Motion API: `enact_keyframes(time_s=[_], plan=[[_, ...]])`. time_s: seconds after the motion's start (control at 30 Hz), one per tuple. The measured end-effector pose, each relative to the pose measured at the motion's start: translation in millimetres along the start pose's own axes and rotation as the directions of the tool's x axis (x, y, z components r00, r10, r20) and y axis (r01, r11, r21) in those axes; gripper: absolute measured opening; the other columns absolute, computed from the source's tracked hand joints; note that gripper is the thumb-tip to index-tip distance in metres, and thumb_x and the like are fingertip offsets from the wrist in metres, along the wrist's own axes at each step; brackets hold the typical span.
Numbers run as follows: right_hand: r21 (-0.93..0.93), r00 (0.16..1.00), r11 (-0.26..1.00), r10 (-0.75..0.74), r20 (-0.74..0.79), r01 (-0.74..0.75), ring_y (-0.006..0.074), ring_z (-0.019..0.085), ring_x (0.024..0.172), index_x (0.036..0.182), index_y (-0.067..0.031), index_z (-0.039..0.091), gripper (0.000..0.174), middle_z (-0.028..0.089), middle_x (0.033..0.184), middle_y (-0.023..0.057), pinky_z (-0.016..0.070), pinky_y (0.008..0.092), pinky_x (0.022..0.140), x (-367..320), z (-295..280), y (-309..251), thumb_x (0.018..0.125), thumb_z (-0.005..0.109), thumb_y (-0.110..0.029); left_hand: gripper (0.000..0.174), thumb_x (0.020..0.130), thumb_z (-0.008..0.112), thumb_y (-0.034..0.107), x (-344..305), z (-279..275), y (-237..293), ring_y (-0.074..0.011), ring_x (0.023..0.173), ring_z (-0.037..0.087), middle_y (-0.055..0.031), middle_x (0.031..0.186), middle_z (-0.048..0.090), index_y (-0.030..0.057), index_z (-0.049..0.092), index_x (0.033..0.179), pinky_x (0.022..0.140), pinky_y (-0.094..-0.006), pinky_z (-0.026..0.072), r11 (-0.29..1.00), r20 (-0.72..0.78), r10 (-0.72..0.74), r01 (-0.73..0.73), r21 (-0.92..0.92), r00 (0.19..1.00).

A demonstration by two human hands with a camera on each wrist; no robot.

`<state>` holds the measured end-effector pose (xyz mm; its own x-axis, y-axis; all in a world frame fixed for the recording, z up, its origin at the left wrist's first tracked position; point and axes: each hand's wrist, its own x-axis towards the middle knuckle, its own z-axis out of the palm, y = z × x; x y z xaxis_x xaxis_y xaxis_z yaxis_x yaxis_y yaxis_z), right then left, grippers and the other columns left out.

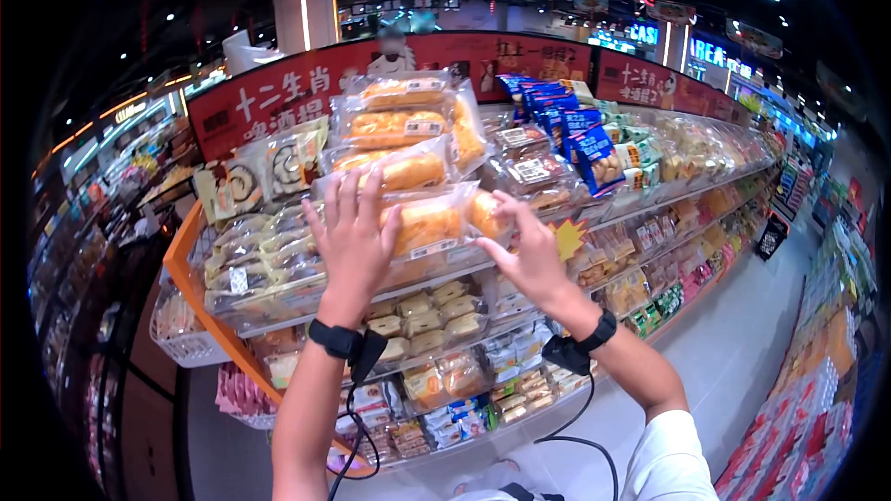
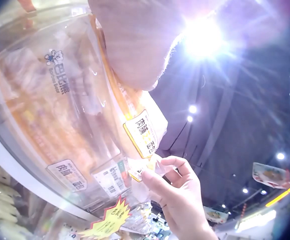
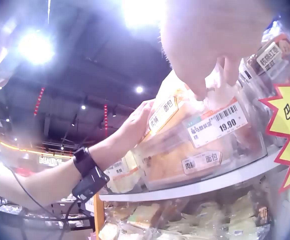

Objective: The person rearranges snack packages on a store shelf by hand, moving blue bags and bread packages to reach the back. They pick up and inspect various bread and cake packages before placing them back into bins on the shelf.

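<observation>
Head view, mid-frame: our left hand (image 1: pixel 353 237), fingers spread, rests on clear-bagged golden bread (image 1: pixel 432 223); our right hand (image 1: pixel 536 258) pinches its transparent wrapper (image 2: pixel 157 122) (not yet clear of the white-edged shelf (image 3: pixel 200 186)).

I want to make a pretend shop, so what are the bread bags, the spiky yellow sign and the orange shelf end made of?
Bread bags: thin, shiny, clear plastic; the bread shows through.
Yellow sign: probably card; it's flat with cut-out points.
Shelf end: smooth, plain orange, maybe painted wood or plastic; I can't tell which.
</observation>
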<state>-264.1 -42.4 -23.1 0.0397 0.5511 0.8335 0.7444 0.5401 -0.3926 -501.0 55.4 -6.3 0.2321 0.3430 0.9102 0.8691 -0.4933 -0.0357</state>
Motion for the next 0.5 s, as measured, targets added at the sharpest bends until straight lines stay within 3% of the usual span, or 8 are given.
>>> enact_keyframes(time_s=[0.03,0.3,0.43,0.5], plan=[[0.004,1.000,1.000,0.008,-0.002,-0.008,0.0419,0.061,0.123,0.115,-0.0010,0.052,0.041,0.058,0.139,0.0236,0.0535,0.0430,0.098,-3,1,-3,0.085,0.078,-0.006,0.052,0.099,0.056,0.039,0,0,0,-0.0277,0.143,0.037,-0.0050,0.147,0.049,0.0205,0.050,0.147,0.117,-0.0654,0.0183,1.000,0.008,0.000,0.000,0.007,1.000],[-0.043,0.993,0.993,-0.109,-0.054,0.107,0.0449,0.061,0.115,0.121,-0.0041,0.048,0.042,0.057,0.138,0.0232,0.0565,0.0450,0.090,6,10,-1,0.086,0.072,-0.002,0.053,0.098,0.057,0.040,1,1,0,-0.0283,0.140,0.040,-0.0052,0.147,0.049,0.0204,0.049,0.147,0.116,-0.0665,0.0196,0.999,0.020,0.021,-0.021,0.041,1.000],[0.015,0.998,0.999,0.051,0.030,-0.052,0.0434,0.062,0.109,0.116,-0.0021,0.050,0.041,0.061,0.123,0.0230,0.0516,0.0454,0.091,36,3,-1,0.083,0.073,-0.001,0.051,0.102,0.051,0.038,0,-1,2,-0.0274,0.144,0.037,-0.0040,0.149,0.048,0.0211,0.047,0.150,0.118,-0.0642,0.0175,0.999,0.058,0.002,-0.005,0.043,0.998],[-0.035,0.996,0.999,0.031,0.086,-0.028,0.0433,0.062,0.105,0.115,-0.0012,0.050,0.043,0.063,0.113,0.0232,0.0502,0.0460,0.090,52,1,6,0.080,0.075,-0.004,0.051,0.102,0.051,0.038,1,-1,1,-0.0270,0.143,0.037,-0.0038,0.149,0.048,0.0214,0.047,0.150,0.118,-0.0642,0.0172,0.999,0.054,0.006,-0.009,0.042,0.999]])
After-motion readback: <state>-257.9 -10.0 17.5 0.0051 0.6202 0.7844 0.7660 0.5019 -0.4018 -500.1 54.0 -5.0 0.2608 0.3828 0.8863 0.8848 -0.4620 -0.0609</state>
